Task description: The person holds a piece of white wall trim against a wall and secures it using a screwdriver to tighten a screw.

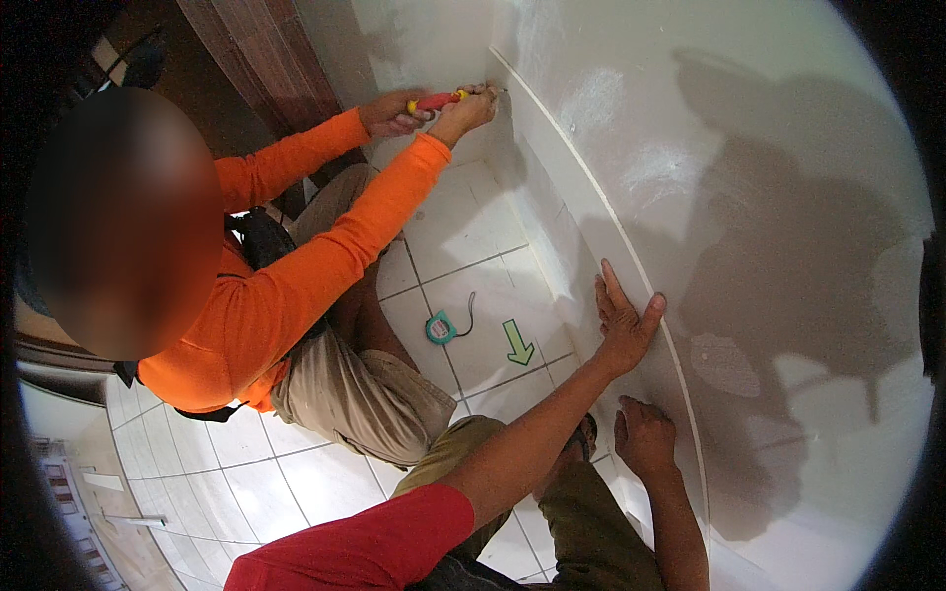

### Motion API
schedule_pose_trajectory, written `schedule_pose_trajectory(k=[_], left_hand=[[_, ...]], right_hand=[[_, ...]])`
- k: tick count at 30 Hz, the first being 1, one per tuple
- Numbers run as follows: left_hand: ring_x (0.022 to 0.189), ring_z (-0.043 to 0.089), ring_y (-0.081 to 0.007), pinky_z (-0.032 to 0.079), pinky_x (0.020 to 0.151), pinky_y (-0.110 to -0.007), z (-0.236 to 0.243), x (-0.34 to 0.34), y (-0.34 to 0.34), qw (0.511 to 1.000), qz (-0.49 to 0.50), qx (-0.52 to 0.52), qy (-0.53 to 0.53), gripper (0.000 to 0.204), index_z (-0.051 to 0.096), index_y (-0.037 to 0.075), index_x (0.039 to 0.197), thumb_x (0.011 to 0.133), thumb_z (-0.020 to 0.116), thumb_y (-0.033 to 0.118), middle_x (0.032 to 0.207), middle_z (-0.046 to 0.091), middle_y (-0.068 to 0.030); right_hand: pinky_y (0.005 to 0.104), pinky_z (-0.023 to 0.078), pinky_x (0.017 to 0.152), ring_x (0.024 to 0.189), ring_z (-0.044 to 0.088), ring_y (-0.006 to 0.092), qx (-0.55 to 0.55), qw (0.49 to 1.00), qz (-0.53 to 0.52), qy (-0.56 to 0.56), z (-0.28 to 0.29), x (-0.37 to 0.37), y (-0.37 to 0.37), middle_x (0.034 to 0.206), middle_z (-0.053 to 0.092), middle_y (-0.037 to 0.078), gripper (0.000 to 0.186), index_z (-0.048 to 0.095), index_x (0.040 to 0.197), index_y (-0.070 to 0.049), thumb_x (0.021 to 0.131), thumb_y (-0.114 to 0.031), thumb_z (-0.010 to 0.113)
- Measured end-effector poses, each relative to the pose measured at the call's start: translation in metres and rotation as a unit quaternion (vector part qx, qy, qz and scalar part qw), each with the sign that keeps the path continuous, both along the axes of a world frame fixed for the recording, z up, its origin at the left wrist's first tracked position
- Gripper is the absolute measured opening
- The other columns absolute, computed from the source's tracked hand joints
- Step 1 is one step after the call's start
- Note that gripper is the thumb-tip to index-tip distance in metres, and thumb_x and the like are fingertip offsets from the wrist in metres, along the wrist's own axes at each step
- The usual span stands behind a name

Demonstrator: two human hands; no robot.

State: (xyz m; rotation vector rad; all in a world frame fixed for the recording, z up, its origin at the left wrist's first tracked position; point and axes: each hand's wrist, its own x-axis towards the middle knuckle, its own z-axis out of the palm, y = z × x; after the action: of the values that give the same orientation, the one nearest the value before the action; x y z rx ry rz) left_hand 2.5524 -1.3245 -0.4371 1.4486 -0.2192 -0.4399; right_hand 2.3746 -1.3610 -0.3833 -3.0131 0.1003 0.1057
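A long pale baseboard runs along the foot of the wall, its thin top edge curving through the view. Against it, my left hand lies with fingers stretched and spread, the thumb reaching over the top edge. Lower down, my right hand is closed in a fist beside the same board, and nothing shows in it. At the board's far end, a co-worker in an orange long-sleeved top holds a red-and-yellow screwdriver in both hands, its tip near the wall.
On the white tiled floor lie a teal tape measure with a dark strap and a green arrow marker. The co-worker sits close on my left. A reddish-brown wooden frame stands beyond. Shadows fall across the wall.
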Motion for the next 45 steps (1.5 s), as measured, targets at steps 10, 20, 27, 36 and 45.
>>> schedule_pose_trajectory(k=[10, 20, 27, 36, 45], left_hand=[[0.149, -0.013, -0.0542, 0.004, 0.113, -0.072, -0.0001, 0.0004, 0.001, 1.0, -0.013, 0.009, 0.005, 0.121, -0.032, 0.022, 0.154, 0.085, 0.047, 0.084, 0.158, -0.02, -0.0357], [0.149, -0.012, -0.0547, 0.004, 0.113, -0.072, 0.003, -0.0003, 0.0014, 1.0, -0.005, 0.009, 0.001, 0.121, -0.031, 0.022, 0.154, 0.085, 0.045, 0.085, 0.157, -0.019, -0.0371], [0.149, -0.011, -0.0544, 0.005, 0.113, -0.072, 0.001, -0.0005, -0.0003, 1.0, 0.002, 0.005, 0.004, 0.122, -0.03, 0.022, 0.155, 0.084, 0.046, 0.086, 0.159, -0.018, -0.0357], [0.149, -0.011, -0.0544, 0.004, 0.113, -0.073, -0.0006, -0.0002, 0.0003, 1.0, 0.007, 0.007, 0.001, 0.123, -0.031, 0.022, 0.154, 0.083, 0.046, 0.086, 0.158, -0.018, -0.0356], [0.149, -0.013, -0.0543, 0.004, 0.113, -0.073, 0.0024, -0.0024, 0.0024, 1.0, -0.003, -0.004, 0.005, 0.123, -0.032, 0.022, 0.154, 0.083, 0.046, 0.087, 0.158, -0.018, -0.0365]], right_hand=[[0.045, 0.057, 0.07, 0.078, 0.07, 0.0329, 0.011, 1.0, 0.0, -0.005, -0.0002, 0.0011, 0.0001, 0.087, 0.07, 0.015, 0.024, 0.064, 0.112, -0.001, 0.091, -0.012, 0.062], [0.0468, 0.057, 0.072, 0.08, 0.07, 0.0344, 0.013, 1.0, -0.01, 0.013, -0.0016, 0.0004, -0.0005, 0.089, 0.07, 0.017, 0.025, 0.064, 0.113, -0.001, 0.093, -0.015, 0.06], [0.0465, 0.057, 0.073, 0.081, 0.07, 0.0344, 0.014, 1.0, -0.015, 0.019, -0.0021, -0.0004, -0.0007, 0.089, 0.07, 0.017, 0.025, 0.063, 0.113, -0.002, 0.092, -0.015, 0.06], [0.0457, 0.057, 0.071, 0.078, 0.07, 0.0333, 0.008, 1.0, -0.007, 0.002, -0.0011, -0.0001, 0.0013, 0.087, 0.07, 0.015, 0.025, 0.063, 0.112, -0.002, 0.09, -0.014, 0.062], [0.0458, 0.057, 0.071, 0.078, 0.07, 0.0332, 0.011, 1.0, -0.007, 0.0, 0.0008, -0.0013, 0.0021, 0.087, 0.07, 0.016, 0.025, 0.064, 0.112, -0.002, 0.09, -0.013, 0.063]])
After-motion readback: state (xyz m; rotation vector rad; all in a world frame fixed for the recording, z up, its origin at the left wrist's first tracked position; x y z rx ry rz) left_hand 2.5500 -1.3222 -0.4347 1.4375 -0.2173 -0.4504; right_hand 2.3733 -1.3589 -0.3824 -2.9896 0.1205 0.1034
